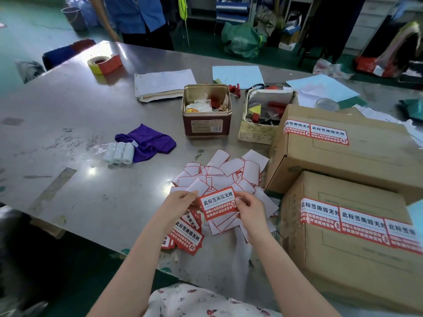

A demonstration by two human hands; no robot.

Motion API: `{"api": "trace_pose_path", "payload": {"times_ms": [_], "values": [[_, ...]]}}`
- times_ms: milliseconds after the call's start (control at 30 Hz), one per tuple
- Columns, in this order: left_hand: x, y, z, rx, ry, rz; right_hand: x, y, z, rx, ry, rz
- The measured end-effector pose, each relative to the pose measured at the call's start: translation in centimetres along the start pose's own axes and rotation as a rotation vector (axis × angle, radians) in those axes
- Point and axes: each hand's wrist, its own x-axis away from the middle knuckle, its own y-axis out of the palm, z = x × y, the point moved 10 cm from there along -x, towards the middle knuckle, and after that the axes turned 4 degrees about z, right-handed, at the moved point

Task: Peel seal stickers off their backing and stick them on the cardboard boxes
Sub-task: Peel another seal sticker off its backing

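A red and white seal sticker (218, 203) is held face up above the table between both hands. My left hand (180, 202) pinches its left edge, where a white backing paper (198, 187) sticks up behind it. My right hand (250, 208) grips the right edge. Under my left wrist lies a small stack of unpeeled stickers (186, 234). A heap of used white backings (229, 172) covers the table beyond the hands. Two cardboard boxes stand at the right: the near box (343, 259) carries three stickers, the far box (357, 156) carries two.
On the steel table (80, 115) stand an open tin (207, 110), a small open carton of odds and ends (263, 115), a purple cloth (148, 140), wrapped white rolls (119, 153), a tape roll (103, 64) and papers (162, 83). Another person stands at the far edge (139, 17).
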Motion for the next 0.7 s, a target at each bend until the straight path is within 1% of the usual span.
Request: {"api": "trace_pose_path", "payload": {"times_ms": [100,367,467,567,633,700], "values": [[0.9,0.6,0.8,-0.023,0.025,-0.093,0.0,-0.6,0.0,-0.005,-0.006,0.025],[1.8,2.2,1.4,0.046,0.106,-0.258,0.4,-0.9,0.0,0.044,-0.03,0.033],[1.8,2.4,1.4,0.055,0.12,-0.267,0.7,-0.8,-0.2,0.066,-0.04,0.025],[1.5,2.1,1.2,0.085,0.128,-0.234,1.2,-0.3,-1.2,0.13,-0.113,-0.009],[1.5,1.9,1.3,0.077,0.146,-0.214,1.9,0.5,-2.6,0.167,-0.172,-0.076],[1.6,1.8,1.4,0.06,0.175,-0.193,2.9,1.9,-3.9,0.136,-0.22,-0.194]]}}
